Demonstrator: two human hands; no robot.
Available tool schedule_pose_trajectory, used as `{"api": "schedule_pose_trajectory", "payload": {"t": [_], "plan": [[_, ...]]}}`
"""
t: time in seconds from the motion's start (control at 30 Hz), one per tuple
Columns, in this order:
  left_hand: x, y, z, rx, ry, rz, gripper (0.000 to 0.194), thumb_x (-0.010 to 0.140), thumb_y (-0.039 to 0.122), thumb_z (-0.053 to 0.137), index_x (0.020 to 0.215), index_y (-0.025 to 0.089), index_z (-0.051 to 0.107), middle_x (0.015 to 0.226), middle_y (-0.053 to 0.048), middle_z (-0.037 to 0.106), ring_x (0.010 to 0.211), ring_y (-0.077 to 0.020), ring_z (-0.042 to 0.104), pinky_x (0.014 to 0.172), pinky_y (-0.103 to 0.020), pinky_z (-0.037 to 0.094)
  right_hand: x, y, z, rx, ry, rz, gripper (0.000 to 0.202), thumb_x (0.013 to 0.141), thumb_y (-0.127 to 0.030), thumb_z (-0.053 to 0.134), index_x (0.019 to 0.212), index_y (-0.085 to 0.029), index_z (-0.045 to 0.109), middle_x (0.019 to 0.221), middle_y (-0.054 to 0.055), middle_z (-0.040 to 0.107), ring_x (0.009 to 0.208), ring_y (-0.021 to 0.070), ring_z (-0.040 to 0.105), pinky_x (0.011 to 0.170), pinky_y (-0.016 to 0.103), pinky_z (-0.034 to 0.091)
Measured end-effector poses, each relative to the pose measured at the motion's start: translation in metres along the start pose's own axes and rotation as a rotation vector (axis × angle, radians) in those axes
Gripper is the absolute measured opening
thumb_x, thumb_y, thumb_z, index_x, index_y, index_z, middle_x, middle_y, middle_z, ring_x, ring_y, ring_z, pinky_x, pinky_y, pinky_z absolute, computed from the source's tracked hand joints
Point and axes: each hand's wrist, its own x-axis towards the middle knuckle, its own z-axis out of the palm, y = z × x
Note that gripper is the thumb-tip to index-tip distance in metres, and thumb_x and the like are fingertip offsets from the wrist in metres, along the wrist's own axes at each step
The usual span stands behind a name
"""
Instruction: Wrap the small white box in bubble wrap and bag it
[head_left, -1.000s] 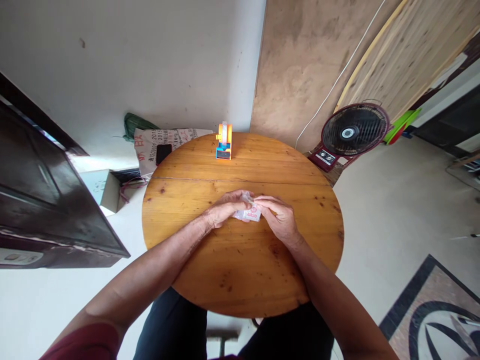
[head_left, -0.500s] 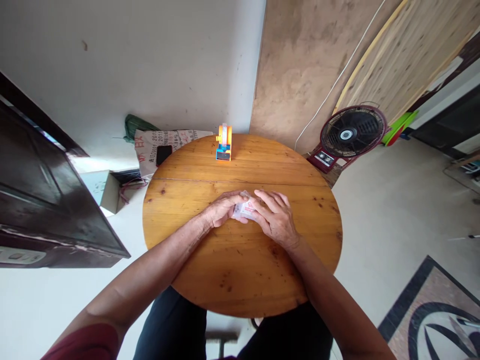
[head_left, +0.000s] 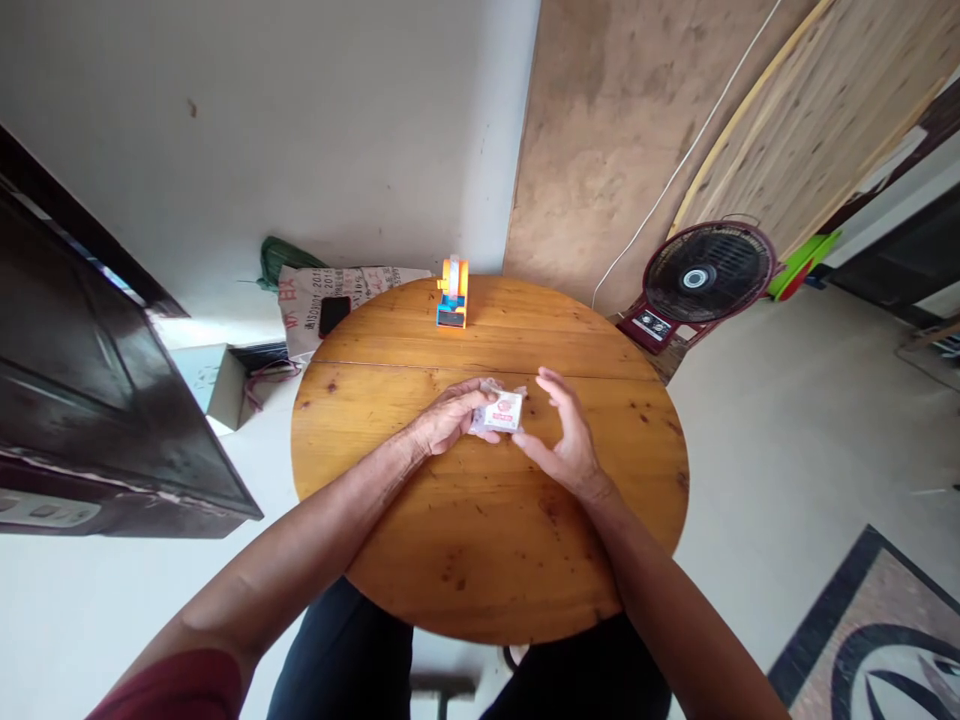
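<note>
A small packet (head_left: 501, 409) in clear plastic, white with red print on its face, is held above the middle of the round wooden table (head_left: 480, 540). My left hand (head_left: 454, 412) grips its left side, thumb on top and fingers underneath. On the packet's right is my right hand (head_left: 568, 440), open, with thumb and fingers spread apart. The right thumb tip is close to the packet's lower right corner; whether it touches I cannot tell. What lies inside the plastic is not clear.
An orange and blue tape dispenser (head_left: 452, 293) stands at the table's far edge. Beyond the table's back right is a dark red fan (head_left: 697, 280). A dark phone-like object (head_left: 334, 315) lies on a printed sack (head_left: 300, 310) at the back left. A dark cabinet (head_left: 97, 380) is at left.
My right hand has drawn back to the right and opened, uncovering the packet's printed face. My left hand keeps its hold. The view has shifted slightly.
</note>
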Motion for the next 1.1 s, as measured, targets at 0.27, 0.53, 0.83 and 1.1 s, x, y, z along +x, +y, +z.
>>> {"api": "schedule_pose_trajectory", "payload": {"t": [0.27,0.53,0.83,1.1], "plan": [[-0.002,-0.004,0.002,0.267,0.056,0.049,0.047,0.072,0.044,0.074,0.109,0.016,0.064,0.088,-0.005,0.068,0.077,-0.0192,0.064,0.067,-0.032,0.054,-0.003,0.012,0.009,-0.12,-0.13,-0.002,0.056,0.078,-0.034,0.07,0.13,-0.025,0.052,0.122,0.011,0.066,0.111,0.0293,0.061,0.098,0.049,0.045],[-0.004,0.002,-0.006,0.672,0.215,0.437,0.034,0.081,0.03,0.066,0.114,0.021,0.071,0.126,-0.009,0.063,0.119,-0.0266,0.056,0.106,-0.041,0.041,0.002,0.018,0.011,0.012,-0.283,0.257,0.046,0.073,-0.03,0.069,0.118,-0.024,0.06,0.113,0.007,0.07,0.102,0.024,0.065,0.092,0.041,0.05],[-0.008,-0.002,-0.006,1.247,-0.025,0.592,0.034,0.095,0.036,0.051,0.122,0.024,0.067,0.148,-0.013,0.045,0.138,-0.0284,0.04,0.111,-0.053,0.034,0.002,0.022,0.011,0.013,-0.312,0.281,0.048,0.073,-0.029,0.068,0.12,-0.022,0.059,0.115,0.008,0.069,0.105,0.0248,0.065,0.094,0.041,0.049],[-0.006,-0.002,-0.01,1.326,-0.031,0.647,0.033,0.096,0.035,0.049,0.121,0.026,0.069,0.145,-0.012,0.049,0.138,-0.0294,0.039,0.112,-0.054,0.032,0.002,0.021,0.011,0.014,-0.328,0.247,0.053,0.075,-0.029,0.066,0.126,-0.023,0.056,0.124,0.01,0.065,0.113,0.0263,0.062,0.1,0.044,0.047]]}}
